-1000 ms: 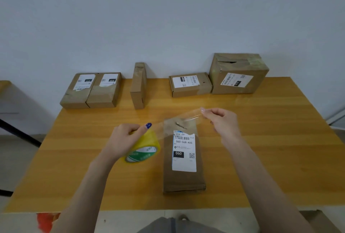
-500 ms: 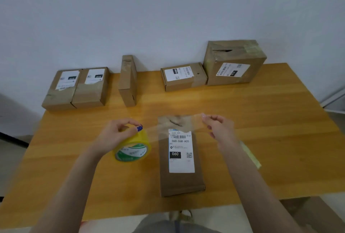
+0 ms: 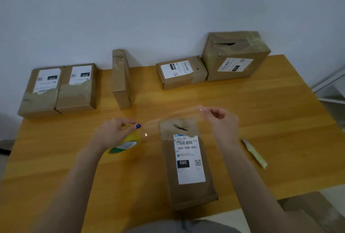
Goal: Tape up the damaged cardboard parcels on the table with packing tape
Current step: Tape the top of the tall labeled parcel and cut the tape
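Observation:
A flat brown parcel (image 3: 188, 191) with a white label lies lengthwise near the table's front edge, with a torn hole near its far end. My left hand (image 3: 113, 132) grips a yellow roll of packing tape (image 3: 127, 144) just left of the parcel. My right hand (image 3: 222, 120) pinches the free end of a clear tape strip (image 3: 168, 117), stretched from the roll across and above the parcel's torn end.
Along the wall stand two flat parcels (image 3: 57, 89) at the left, an upright narrow box (image 3: 120, 79), a small box (image 3: 181, 72) and a large torn box (image 3: 235, 55). A pale yellow-green utility knife (image 3: 254, 153) lies right of my right arm on the wooden table (image 3: 270, 117).
The camera tilted down and closer. The tape strip stays stretched between my hands over the parcel's torn end, with my right hand slightly higher and farther right.

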A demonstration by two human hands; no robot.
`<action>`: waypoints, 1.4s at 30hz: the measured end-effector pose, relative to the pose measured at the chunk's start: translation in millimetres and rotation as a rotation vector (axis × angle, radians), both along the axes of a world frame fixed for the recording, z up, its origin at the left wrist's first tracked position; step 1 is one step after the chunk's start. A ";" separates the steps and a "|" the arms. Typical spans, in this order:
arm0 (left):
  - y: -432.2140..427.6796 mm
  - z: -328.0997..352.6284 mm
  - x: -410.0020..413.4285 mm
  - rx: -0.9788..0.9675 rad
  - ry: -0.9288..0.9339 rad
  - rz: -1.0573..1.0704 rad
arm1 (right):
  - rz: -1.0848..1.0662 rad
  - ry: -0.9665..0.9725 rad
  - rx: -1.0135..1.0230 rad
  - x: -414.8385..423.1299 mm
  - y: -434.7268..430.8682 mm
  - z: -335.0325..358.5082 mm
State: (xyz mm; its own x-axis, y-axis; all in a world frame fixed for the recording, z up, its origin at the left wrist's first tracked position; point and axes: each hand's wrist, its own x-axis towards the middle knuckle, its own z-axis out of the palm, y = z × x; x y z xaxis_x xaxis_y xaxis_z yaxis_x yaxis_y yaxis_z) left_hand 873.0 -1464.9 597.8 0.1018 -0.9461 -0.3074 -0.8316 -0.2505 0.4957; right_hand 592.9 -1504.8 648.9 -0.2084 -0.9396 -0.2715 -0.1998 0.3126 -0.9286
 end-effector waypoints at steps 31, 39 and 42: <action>-21.9 -23.0 20.3 0.184 0.263 -0.060 | -0.087 0.097 0.260 6.2 -13.5 -94.3; -23.5 -23.5 20.9 0.186 0.244 -0.063 | -0.053 0.188 0.200 7.2 -13.4 -95.5; -23.9 -23.6 21.4 0.191 0.253 -0.062 | -0.028 0.268 0.175 8.7 -13.0 -95.9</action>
State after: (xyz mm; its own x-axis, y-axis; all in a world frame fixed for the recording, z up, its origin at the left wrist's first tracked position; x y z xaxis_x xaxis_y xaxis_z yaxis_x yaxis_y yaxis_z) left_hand 894.4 -1488.8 574.1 -0.0563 -0.8709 -0.4882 -0.7046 -0.3117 0.6375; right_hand 601.6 -1517.8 553.0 -0.3193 -0.8763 -0.3608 -0.4194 0.4721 -0.7754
